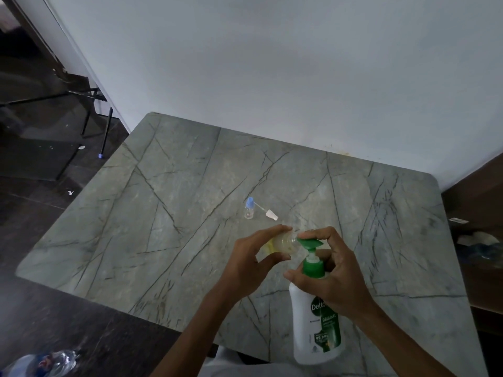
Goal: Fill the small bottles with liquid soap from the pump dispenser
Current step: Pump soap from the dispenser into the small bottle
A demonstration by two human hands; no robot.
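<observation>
**Centre-right of the frame.** The small bottle is lying tilted on its side in the air, and its open mouth is meeting the green nozzle of the pump dispenser. The dispenser is standing near the table's lower edge. The left hand is pinching the bottle between thumb and fingers. The right hand is curling round the dispenser's neck, with one finger resting on the pump head.

We are reading this as the filling step, since yellowish liquid appears to be gathering inside the bottle. The next move, we are judging, calls for a downward press with mouth and nozzle aligned; otherwise soap may run onto the stone.

Just above the hands, a blue-capped bottle is standing beside a loose white spray cap. The table is offering open room toward the left of the frame, and its edges are dropping away at left and bottom.
</observation>
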